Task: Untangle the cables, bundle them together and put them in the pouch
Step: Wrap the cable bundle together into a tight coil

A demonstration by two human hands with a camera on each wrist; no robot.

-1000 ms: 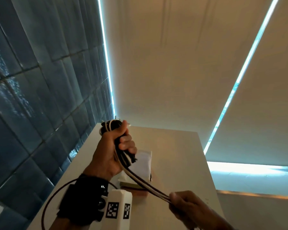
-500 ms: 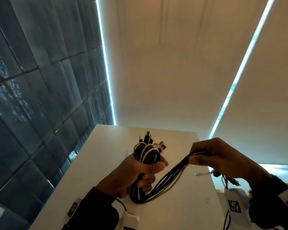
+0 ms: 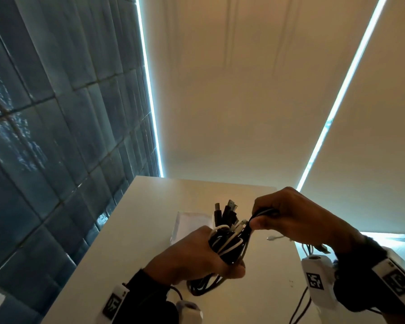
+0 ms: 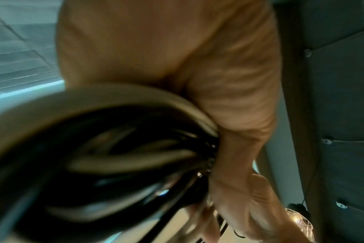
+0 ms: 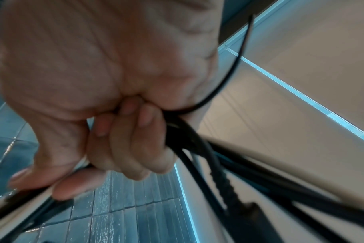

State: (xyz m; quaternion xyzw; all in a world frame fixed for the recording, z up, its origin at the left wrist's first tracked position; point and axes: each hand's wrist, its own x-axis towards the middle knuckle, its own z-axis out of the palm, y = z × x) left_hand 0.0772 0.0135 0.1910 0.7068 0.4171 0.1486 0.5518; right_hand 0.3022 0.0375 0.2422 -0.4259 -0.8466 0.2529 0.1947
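A coiled bundle of black and white cables [image 3: 227, 244] stands upright over the white table [image 3: 136, 230], its plugs sticking out at the top. My left hand [image 3: 197, 256] grips the bundle around its middle. My right hand [image 3: 288, 213] holds the free cable strands close to the bundle's top right, fingers curled round them [image 5: 135, 143]. In the left wrist view the bundle [image 4: 106, 161] is a dark blur against my palm. A pale flat pouch [image 3: 189, 223] lies on the table behind my left hand, partly hidden.
A dark tiled wall [image 3: 45, 136] runs along the table's left side. Beige blinds [image 3: 243, 101] hang behind the table. Loose plug ends [image 3: 274, 238] dangle past the table's right edge, below my right wrist.
My right hand has carried the free strands from low right up to the bundle's top, winding them closer. My left hand has moved the bundle toward the table's middle.
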